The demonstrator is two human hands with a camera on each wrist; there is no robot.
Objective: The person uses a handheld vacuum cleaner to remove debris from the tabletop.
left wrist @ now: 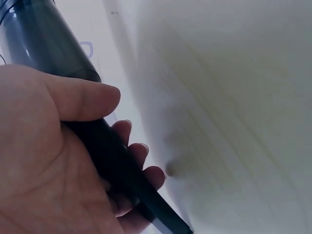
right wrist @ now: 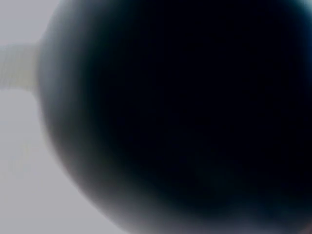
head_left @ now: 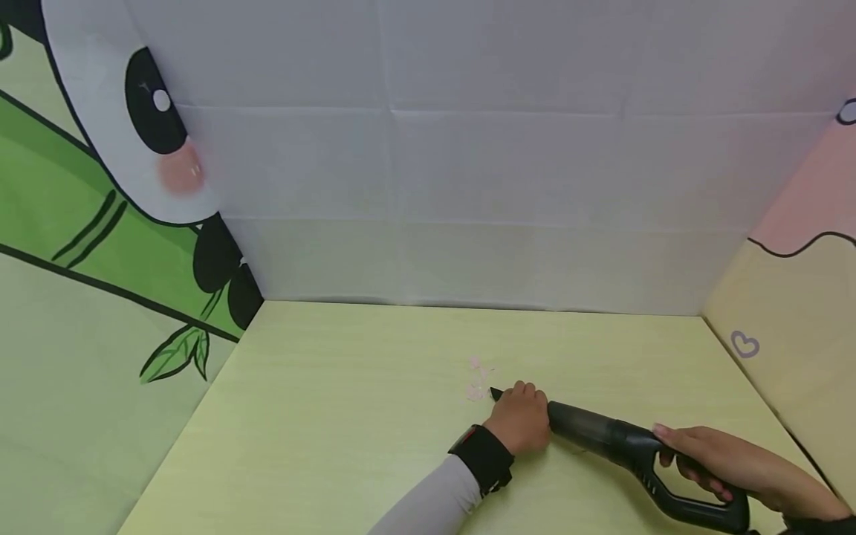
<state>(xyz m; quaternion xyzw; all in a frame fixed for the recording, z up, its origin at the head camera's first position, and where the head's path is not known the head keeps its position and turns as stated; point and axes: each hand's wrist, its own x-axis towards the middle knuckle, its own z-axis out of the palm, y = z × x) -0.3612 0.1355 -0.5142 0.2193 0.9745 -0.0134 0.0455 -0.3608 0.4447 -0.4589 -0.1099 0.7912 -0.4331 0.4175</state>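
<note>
A black handheld vacuum cleaner (head_left: 605,435) slants across the right half of the table in the head view, its narrow nozzle tip (head_left: 495,394) pointing left. My left hand (head_left: 521,417) grips the nozzle near its front; in the left wrist view the thumb lies over the black nozzle (left wrist: 117,161) and the fingers curl beneath it. Farther back, my right hand (head_left: 722,461) holds the loop handle (head_left: 695,509). Small pale pink scraps (head_left: 476,390) lie on the table just left of the nozzle tip. A dark, blurred rounded shape fills most of the right wrist view.
The pale yellow table (head_left: 321,386) ends at a white back panel (head_left: 468,186). A panel with a printed panda and bamboo (head_left: 120,200) stands on the left. On the right rises a pink and cream panel (head_left: 796,297) with a small heart.
</note>
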